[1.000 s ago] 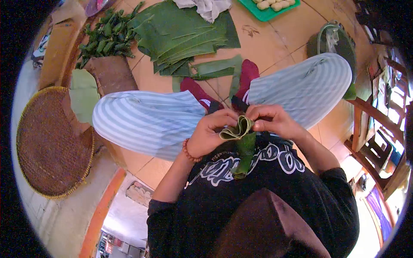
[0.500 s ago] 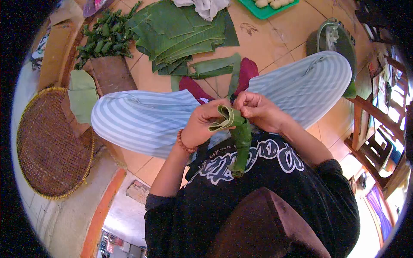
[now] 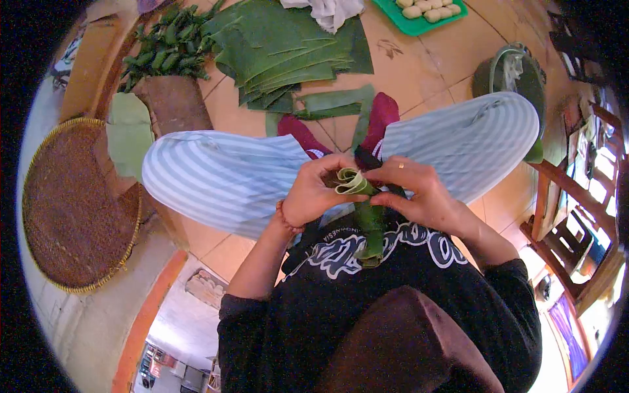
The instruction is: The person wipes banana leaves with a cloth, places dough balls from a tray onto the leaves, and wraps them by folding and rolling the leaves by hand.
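Note:
My left hand (image 3: 314, 193), with a beaded bracelet at the wrist, is closed around a rolled banana leaf (image 3: 351, 180). The leaf's coiled, pale-green open end points up between my hands. My right hand (image 3: 419, 190), a ring on one finger, pinches the same leaf from the right side. From the roll a folded leaf tail (image 3: 371, 232) hangs down in front of my black shirt. Beyond my hands, between my feet, lie cut leaf strips (image 3: 334, 101).
A stack of banana leaf sheets (image 3: 288, 49) lies on the tiles. Left of it is a heap of small green leaf parcels (image 3: 173, 49). A round woven tray (image 3: 82, 203) sits at the left, a green tray (image 3: 419, 25) with pale rolls at top right, and a dark green tub (image 3: 485, 82) beside my right knee.
My right hand has shifted, and its thumb and fingers now pinch the leaf roll. The coiled end looks narrower and tighter. My left hand keeps its hold, and the view has shifted slightly.

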